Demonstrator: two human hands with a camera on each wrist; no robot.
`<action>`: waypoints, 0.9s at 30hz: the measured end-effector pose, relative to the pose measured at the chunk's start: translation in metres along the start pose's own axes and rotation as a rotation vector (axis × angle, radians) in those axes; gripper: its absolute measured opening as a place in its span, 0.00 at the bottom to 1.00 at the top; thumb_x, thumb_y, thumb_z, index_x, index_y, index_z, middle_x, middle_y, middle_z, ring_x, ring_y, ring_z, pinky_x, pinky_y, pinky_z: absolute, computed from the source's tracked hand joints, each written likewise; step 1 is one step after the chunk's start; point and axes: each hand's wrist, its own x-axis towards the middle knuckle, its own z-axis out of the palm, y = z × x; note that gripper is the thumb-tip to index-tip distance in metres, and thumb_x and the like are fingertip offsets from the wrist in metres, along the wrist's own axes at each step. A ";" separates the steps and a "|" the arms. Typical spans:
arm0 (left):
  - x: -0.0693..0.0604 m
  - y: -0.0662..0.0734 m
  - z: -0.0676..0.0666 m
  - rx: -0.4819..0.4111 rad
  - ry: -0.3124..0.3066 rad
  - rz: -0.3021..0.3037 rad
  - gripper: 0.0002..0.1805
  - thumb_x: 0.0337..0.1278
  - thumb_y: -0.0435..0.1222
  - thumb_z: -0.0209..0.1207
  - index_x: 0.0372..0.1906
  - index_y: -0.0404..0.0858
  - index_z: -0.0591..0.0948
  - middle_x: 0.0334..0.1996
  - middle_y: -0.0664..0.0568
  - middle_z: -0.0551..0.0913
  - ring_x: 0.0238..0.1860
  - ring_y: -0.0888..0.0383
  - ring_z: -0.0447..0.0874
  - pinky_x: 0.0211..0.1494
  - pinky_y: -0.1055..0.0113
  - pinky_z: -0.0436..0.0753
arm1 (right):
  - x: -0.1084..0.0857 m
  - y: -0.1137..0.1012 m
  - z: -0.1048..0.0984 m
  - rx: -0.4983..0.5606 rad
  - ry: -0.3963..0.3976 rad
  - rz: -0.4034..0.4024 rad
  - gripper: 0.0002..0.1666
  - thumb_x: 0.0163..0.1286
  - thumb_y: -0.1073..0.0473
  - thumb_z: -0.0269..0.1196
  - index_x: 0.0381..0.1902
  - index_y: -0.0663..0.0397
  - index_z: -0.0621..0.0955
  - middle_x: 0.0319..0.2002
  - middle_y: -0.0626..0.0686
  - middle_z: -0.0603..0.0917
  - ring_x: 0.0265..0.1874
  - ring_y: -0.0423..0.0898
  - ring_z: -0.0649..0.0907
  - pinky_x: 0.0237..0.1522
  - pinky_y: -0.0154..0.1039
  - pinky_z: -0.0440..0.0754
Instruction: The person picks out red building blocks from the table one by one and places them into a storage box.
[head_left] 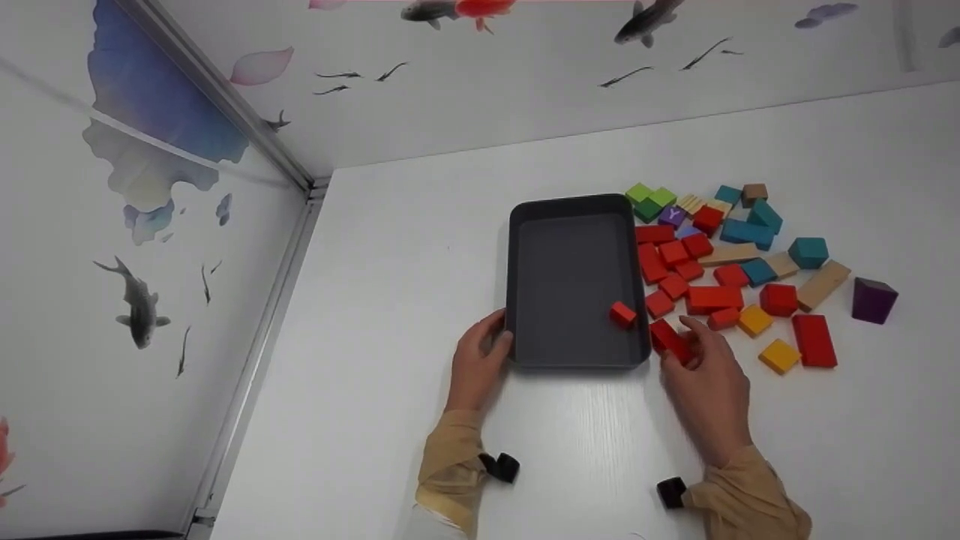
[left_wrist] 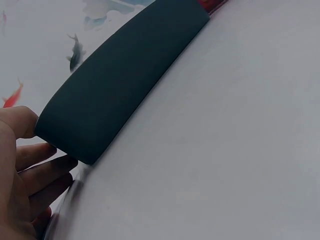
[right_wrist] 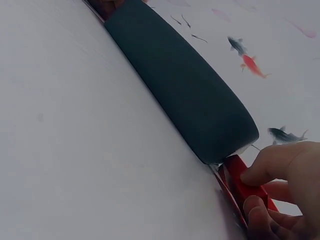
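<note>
A dark grey rectangular tray [head_left: 574, 292] lies in the middle of the head view. My left hand [head_left: 478, 360] touches its outer wall near the front left corner; in the left wrist view the thumb and fingers [left_wrist: 47, 172] rest along the tray's end. Just outside the front right corner, my right hand [head_left: 709, 379] pinches a long red block [head_left: 670, 339] between thumb and fingers. The right wrist view shows this red block [right_wrist: 242, 182] tilted close beside the tray. One small red block [head_left: 622, 315] is inside the tray, by its right wall.
Right of the tray spread several wooden blocks: red ones [head_left: 714, 300], blue-green ones [head_left: 748, 232], green ones [head_left: 649, 199], yellow ones [head_left: 780, 356] and plain wood ones [head_left: 823, 285]. A dark purple block [head_left: 874, 300] stands farthest right. Walls printed with fish border the white table [head_left: 375, 337].
</note>
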 end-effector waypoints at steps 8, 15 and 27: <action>0.000 0.001 0.000 0.003 -0.004 -0.005 0.21 0.59 0.50 0.51 0.58 0.56 0.70 0.53 0.67 0.71 0.57 0.69 0.64 0.60 0.69 0.62 | -0.001 0.000 0.000 0.049 0.009 0.038 0.39 0.57 0.40 0.59 0.65 0.38 0.60 0.52 0.50 0.70 0.38 0.47 0.71 0.36 0.37 0.74; 0.000 0.000 -0.001 -0.004 0.002 -0.004 0.20 0.59 0.49 0.51 0.57 0.56 0.70 0.53 0.66 0.72 0.57 0.68 0.64 0.61 0.68 0.62 | -0.002 -0.001 0.003 0.098 -0.065 0.009 0.37 0.57 0.35 0.56 0.64 0.32 0.61 0.49 0.45 0.72 0.36 0.45 0.72 0.36 0.34 0.74; -0.001 0.011 -0.005 -0.029 0.004 -0.016 0.20 0.61 0.42 0.51 0.58 0.49 0.71 0.54 0.61 0.72 0.58 0.65 0.65 0.60 0.67 0.62 | -0.005 -0.001 0.003 0.143 -0.103 -0.110 0.32 0.59 0.35 0.54 0.62 0.25 0.63 0.47 0.44 0.73 0.38 0.45 0.72 0.40 0.38 0.74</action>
